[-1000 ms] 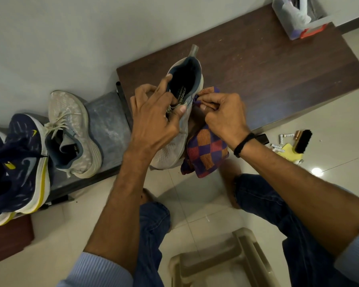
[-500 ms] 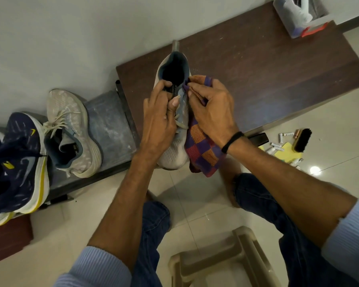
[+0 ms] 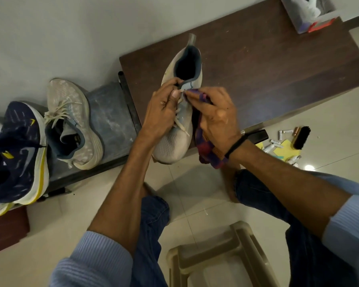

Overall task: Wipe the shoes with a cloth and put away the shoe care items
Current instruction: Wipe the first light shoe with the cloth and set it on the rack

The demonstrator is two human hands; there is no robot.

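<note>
On my feed the pale grey mesh running shoe sits at the centre of the frame, on the left end of the dark brown wooden bench. Its long axis runs almost top to bottom, with the heel tab pointing to the top and the toe pointing down past the bench's edge. The left hand pinches the laces and tongue just below the opening, while the right hand grips the purple-and-orange checked cloth against the shoe's right flank.
</note>
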